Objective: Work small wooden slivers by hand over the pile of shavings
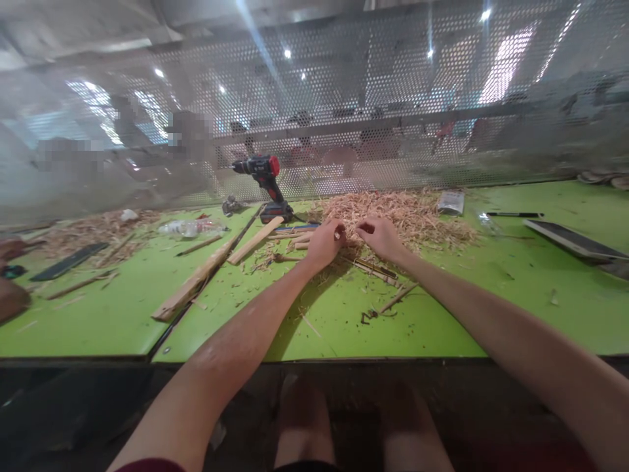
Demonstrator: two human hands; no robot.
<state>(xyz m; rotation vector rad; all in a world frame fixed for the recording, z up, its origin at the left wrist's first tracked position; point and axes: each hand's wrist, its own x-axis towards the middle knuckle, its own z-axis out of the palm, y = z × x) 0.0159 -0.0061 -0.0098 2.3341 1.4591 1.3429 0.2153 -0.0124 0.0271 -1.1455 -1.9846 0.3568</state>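
Note:
My left hand (pixel 326 244) is closed with its fingers curled, low over the green tabletop in front of a pile of wood shavings (pixel 393 213). Close by on its right is my right hand (pixel 381 237), also closed, thumb and fingers bent toward the left one. Whatever is in the fingers of either hand is too small or hidden to make out. Thin sticks (pixel 376 270) lie beneath and between the hands. Nearer to me rests a short wooden stick (pixel 397 298) with a dark bent end.
A cordless drill (pixel 268 183) stands upright behind my left hand. Wooden strips (pixel 196 278) lie along the table seam. At right are a dark flat panel (pixel 574 239) and a black pen (pixel 515 214). Another person's hand (pixel 12 288) shows at far left. A perforated metal screen (pixel 334 131) rises behind.

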